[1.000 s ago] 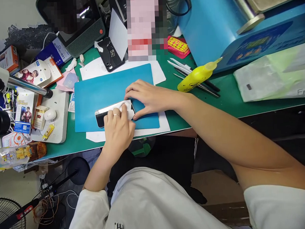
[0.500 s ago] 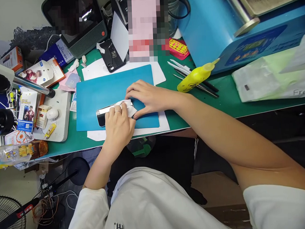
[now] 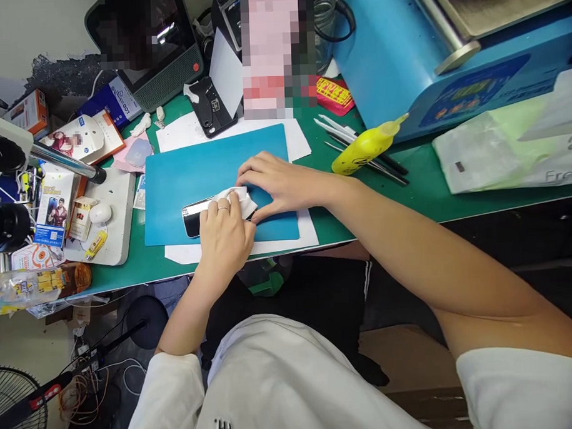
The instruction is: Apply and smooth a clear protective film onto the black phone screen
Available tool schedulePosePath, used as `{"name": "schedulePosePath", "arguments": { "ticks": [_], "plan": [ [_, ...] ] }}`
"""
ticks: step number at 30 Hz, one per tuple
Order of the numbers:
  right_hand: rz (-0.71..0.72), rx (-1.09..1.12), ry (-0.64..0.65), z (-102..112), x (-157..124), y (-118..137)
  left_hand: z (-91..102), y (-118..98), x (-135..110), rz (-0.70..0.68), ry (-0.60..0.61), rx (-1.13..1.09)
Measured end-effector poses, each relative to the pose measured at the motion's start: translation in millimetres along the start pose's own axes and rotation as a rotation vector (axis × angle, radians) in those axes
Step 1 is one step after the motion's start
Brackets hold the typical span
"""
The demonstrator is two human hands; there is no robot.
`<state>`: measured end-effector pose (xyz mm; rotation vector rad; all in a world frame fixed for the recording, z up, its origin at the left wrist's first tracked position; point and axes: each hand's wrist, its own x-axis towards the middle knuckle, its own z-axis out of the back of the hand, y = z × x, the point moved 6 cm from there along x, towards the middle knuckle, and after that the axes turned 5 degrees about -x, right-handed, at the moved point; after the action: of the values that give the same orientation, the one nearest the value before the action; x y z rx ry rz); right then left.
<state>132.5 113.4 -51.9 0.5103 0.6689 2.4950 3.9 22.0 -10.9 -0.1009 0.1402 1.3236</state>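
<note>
A smartphone (image 3: 191, 225) with a dark, glossy face lies flat on a blue mat (image 3: 209, 158). My left hand (image 3: 227, 235), with a ring on one finger, presses a crumpled white wipe (image 3: 244, 203) onto the phone's face. Its fingers are bent over the wipe and hide part of it. At the phone's right end, my right hand (image 3: 270, 184) braces the edges between its thumb and fingers. The wipe and both hands cover much of the phone's right half.
Beyond the mat stand a black phone case (image 3: 211, 107) and a monitor (image 3: 144, 44). A yellow squeeze bottle (image 3: 361, 150) lies over several tools at the right, before a blue machine (image 3: 383, 54). A microscope stand (image 3: 120, 239) and a drink bottle (image 3: 39, 285) are at the left.
The camera view has shifted slightly. My left hand and the wipe sit a touch further right; the phone and my right hand hold nearly the same place.
</note>
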Motion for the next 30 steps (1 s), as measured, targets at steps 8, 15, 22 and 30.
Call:
{"name": "schedulePosePath", "arguments": {
  "ticks": [8,15,22,30],
  "plan": [
    [0.009,-0.003,0.007,1,0,0,-3.5,-1,-21,-0.036,-0.008,-0.007],
    [0.016,0.008,-0.015,0,-1,-2,0.4,-10,-3,-0.054,0.008,0.005],
    [-0.002,-0.003,0.012,0,-1,-1,-6.2,2,-41,-0.096,-0.006,-0.015],
    [0.008,0.003,0.009,3,-1,1,-8.1,44,-68,-0.001,-0.006,-0.026]
  ]
}}
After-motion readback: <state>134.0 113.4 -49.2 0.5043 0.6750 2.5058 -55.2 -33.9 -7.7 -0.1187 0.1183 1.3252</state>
